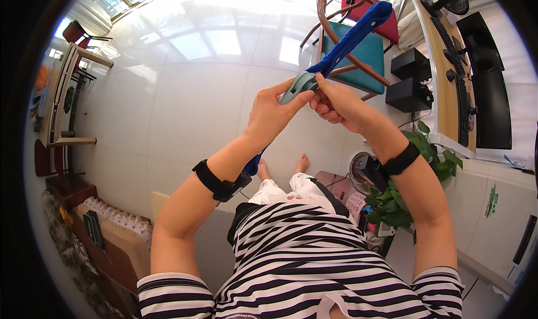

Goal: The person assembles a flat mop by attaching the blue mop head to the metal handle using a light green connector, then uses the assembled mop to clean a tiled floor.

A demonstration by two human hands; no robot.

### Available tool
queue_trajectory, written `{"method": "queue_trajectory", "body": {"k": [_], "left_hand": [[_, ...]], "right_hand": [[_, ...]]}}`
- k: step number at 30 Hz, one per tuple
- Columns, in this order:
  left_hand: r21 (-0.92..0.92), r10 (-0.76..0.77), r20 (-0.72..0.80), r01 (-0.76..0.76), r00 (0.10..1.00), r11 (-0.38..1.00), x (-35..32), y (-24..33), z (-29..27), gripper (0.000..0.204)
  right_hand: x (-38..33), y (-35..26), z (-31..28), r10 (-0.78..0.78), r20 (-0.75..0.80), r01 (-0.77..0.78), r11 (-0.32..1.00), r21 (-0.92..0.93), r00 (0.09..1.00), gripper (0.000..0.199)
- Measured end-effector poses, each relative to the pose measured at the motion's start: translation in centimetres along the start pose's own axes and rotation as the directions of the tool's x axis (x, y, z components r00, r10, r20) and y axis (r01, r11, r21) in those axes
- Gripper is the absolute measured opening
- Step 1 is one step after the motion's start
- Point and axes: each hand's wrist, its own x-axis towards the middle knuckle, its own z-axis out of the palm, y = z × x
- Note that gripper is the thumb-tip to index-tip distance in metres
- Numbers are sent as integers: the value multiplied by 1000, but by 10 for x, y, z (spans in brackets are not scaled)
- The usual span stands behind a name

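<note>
Two hands meet in front of the chest, both at work on one grey-green plastic buckle [298, 86] that sits on a blue webbing strap [350, 36]. The left hand [273, 112] closes on the buckle from below and from the side, with the thumb on its lower edge and the forefinger laid along its top. The right hand [334, 101] is curled, and its fingertips pinch the strap just where it enters the buckle. One end of the strap rises stiffly up and to the right; the other end hangs down behind the left forearm, near the black wrist band [219, 183].

To do this step well, I think the left hand should keep the buckle steady and flat, so that the slot faces the right hand. The right hand should hold the webbing close to the slot and keep it untwisted, because a folded edge may jam there. A short, even pull along the strap seems better than a sideways one.

Farther away stand a wooden chair [358, 52] with a teal seat, then a desk [448, 78] with a keyboard and a monitor.
</note>
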Motion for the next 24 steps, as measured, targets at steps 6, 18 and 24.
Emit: {"method": "queue_trajectory", "body": {"k": [6,18,24], "left_hand": [[-35,-65,35,66,997,997,2,2,-10,40],[-162,-132,58,140,990,977,2,6,-4,40],[-258,-137,66,150,988,955,6,10,-4,37]], "right_hand": [[-5,10,11,-599,-243,354,701,-619,763,29],[1,19,10,-979,131,492,-37,-870,159,22],[5,20,17,-916,91,431,96,-897,392,19]]}}
